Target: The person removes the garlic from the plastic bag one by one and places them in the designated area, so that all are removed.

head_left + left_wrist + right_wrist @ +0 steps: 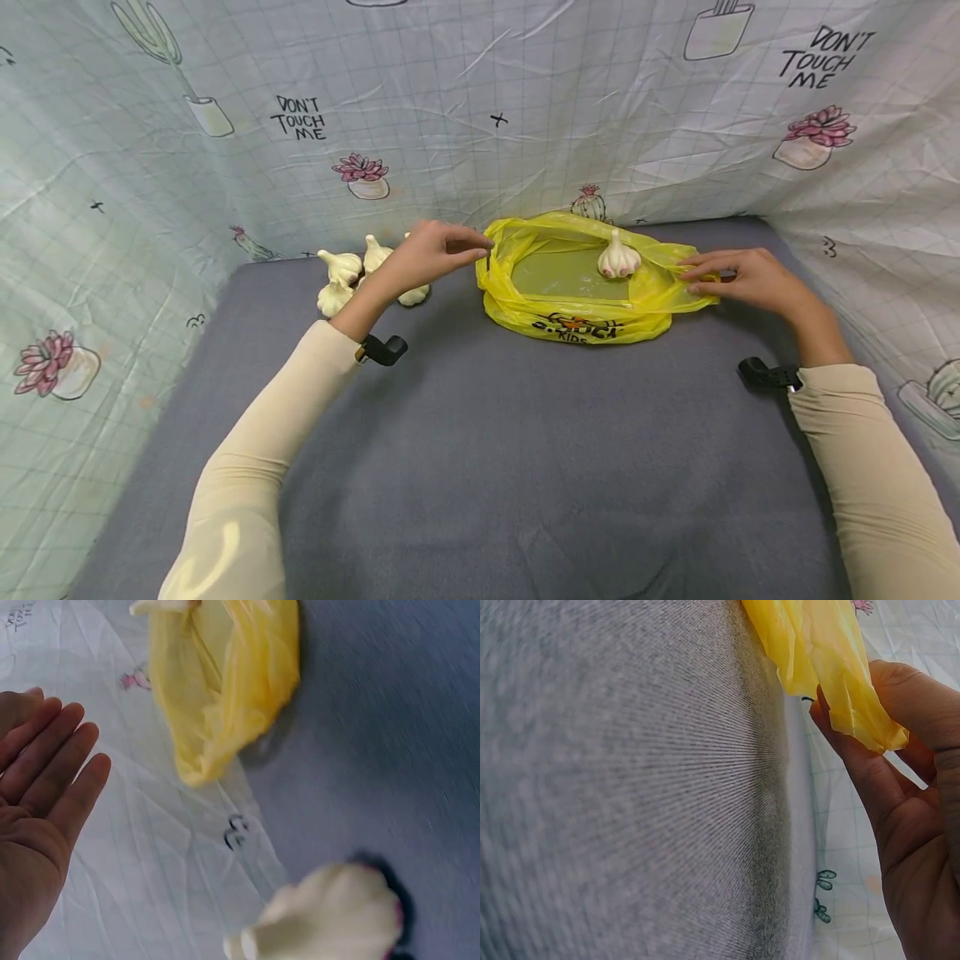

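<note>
A yellow plastic bag (585, 312) with dark printing lies on the table, its mouth spread wide. Inside the mouth, toward the right, a white garlic bulb (618, 257) shows with its stem up. My right hand (757, 279) pinches the bag's right edge; in the right wrist view the yellow plastic (847, 682) runs between thumb and fingers. Just above the bag's left rim is my left hand (431, 254), holding nothing, its fingers (64, 769) extended in the left wrist view. More garlic bulbs (341, 268) sit behind the left forearm, which partly hides them.
A grey cloth (525, 450) covers the table. Along its back and sides hangs a pale curtain (465, 108) printed with potted plants and lettering. One garlic bulb (330, 915) appears close to the left wrist camera.
</note>
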Tool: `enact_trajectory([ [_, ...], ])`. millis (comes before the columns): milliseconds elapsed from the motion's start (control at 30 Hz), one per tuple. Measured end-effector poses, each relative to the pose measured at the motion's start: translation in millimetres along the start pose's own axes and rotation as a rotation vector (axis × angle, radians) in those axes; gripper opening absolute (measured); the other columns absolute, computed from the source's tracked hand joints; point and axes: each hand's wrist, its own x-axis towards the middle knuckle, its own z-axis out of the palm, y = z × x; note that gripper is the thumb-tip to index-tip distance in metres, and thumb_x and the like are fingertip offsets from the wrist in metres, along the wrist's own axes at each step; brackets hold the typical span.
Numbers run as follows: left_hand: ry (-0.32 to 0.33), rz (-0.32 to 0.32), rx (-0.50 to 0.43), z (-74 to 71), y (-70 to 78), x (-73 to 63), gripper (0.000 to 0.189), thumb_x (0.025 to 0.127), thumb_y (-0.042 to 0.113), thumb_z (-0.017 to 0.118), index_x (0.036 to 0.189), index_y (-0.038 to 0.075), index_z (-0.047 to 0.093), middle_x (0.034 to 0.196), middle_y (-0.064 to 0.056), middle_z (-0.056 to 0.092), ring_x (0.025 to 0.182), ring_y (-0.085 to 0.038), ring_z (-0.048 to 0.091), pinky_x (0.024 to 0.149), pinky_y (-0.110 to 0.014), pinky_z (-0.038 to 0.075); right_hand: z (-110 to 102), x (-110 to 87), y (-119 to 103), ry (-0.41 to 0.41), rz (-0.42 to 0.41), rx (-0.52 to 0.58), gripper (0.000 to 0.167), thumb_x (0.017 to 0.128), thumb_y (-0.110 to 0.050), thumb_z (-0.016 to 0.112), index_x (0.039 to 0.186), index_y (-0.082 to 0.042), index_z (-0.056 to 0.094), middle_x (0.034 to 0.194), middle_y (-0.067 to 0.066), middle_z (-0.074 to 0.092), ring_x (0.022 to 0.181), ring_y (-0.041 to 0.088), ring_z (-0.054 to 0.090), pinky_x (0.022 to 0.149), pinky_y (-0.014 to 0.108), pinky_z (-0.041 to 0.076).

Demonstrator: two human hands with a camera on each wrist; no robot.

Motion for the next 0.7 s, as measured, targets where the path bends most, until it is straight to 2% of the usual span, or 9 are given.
enact_trajectory([
  [267, -0.019, 0.037, -0.018, 16.4, 16.2, 9.9, 0.028, 0.103, 0.025, 0.063, 0.127, 0.013, 0.073, 0.121, -0.001, 0.073, 0.101, -0.01, 0.07, 0.086, -0.029, 0.056, 1, 0.5, 0, 0.004, 0.002, 0.016, 0.02, 0.087, -0.017, 0.083, 0.107, -0.019, 0.082, 0.122, 0.007, 0.073, 0.097, -0.02, 0.049, 0.063, 0.018, 0.036],
  [467, -0.034, 0.041, -0.046, 30.0, 18.4, 16.1, 0.03, 0.103, 0.023, 0.063, 0.13, 0.012, 0.071, 0.123, -0.002, 0.073, 0.106, -0.011, 0.069, 0.089, -0.028, 0.055, 1, -1.6, 1, 0.015, -0.006, 0.015, 0.021, 0.086, -0.016, 0.083, 0.107, -0.018, 0.083, 0.121, 0.007, 0.074, 0.097, -0.02, 0.05, 0.064, 0.017, 0.035],
  [700, -0.044, 0.06, -0.057, 45.1, 21.1, 26.1, 0.032, 0.104, 0.024, 0.062, 0.133, 0.012, 0.069, 0.126, -0.002, 0.071, 0.107, -0.01, 0.069, 0.093, -0.026, 0.054, 3, -1.9, 1, 0.027, -0.019, 0.041, 0.021, 0.086, -0.013, 0.083, 0.106, -0.015, 0.082, 0.12, 0.011, 0.073, 0.094, -0.016, 0.051, 0.06, 0.02, 0.034],
])
